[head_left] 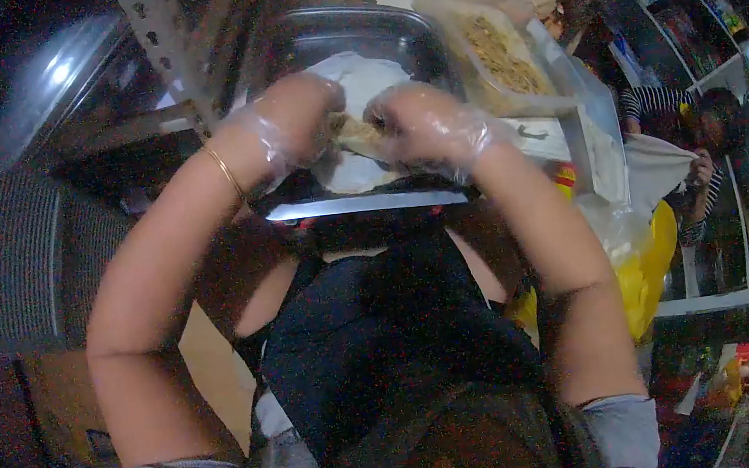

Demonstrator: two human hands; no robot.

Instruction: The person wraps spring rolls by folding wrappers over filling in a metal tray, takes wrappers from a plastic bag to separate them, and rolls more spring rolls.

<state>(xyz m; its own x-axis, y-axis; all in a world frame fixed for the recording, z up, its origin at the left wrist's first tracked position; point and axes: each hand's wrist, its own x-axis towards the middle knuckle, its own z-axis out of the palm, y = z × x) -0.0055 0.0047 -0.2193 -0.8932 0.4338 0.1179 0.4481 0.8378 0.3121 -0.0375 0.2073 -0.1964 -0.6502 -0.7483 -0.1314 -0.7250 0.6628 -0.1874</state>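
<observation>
My left hand [299, 117] and my right hand [426, 120] both wear clear, loose plastic gloves. Their curled fingers hold the two ends of a pale, beige roll of food [357, 135], perhaps a spring roll; my fingers partly hide it. Beneath it, white, thin, round wrappers [364, 69] lie in a dark rectangular tray [362, 205] with a shiny front rim. Both wrists are over the tray, close to its left and right sides.
Right of the tray stands a clear container of shredded, yellowish filling [507, 59]. A yellow bag [646, 275] hangs lower right. Another person in striped sleeves [657, 101] holds a whitish cloth or bag farther right. A perforated metal post [160, 45] rises at the left.
</observation>
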